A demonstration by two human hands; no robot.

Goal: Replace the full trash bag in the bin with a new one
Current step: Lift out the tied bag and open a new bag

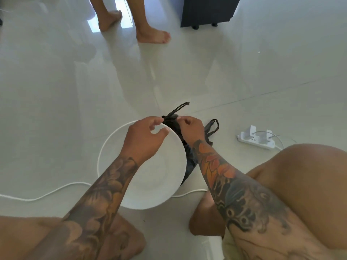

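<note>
Black plastic bag [171,123], likely soft and light, right of white bin [159,175]; best held at gathered neck. Right grip [190,128] pinches neck; left grip [144,136] touching, cannot tell.

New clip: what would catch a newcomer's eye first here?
Two tattooed forearms meet at centre, where the right hand pinches the top of a black bag and the left hand touches it. The bag sits beside a round white bin. Another person's bare feet stand beyond.

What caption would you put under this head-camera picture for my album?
Left hand and right hand work at the top of a black trash bag beside a round white bin.
</note>
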